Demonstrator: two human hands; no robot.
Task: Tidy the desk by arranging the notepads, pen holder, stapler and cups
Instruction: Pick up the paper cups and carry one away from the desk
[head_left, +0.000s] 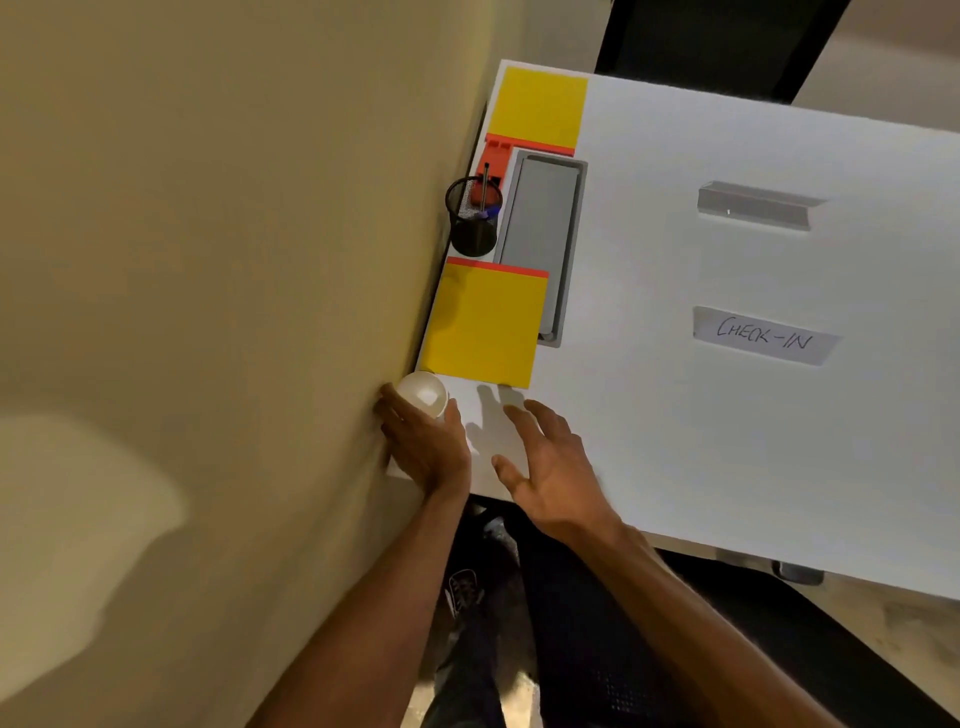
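The white desk (727, 415) stood against a beige wall (208, 260). Along that edge lay two yellow notepads (485, 325), with the black mesh pen holder (472, 218) between them. At the near corner, the left hand (428, 441) had its fingers wrapped around a white cup (423, 395). The right hand (550, 467) hovered beside it, fingers spread open.
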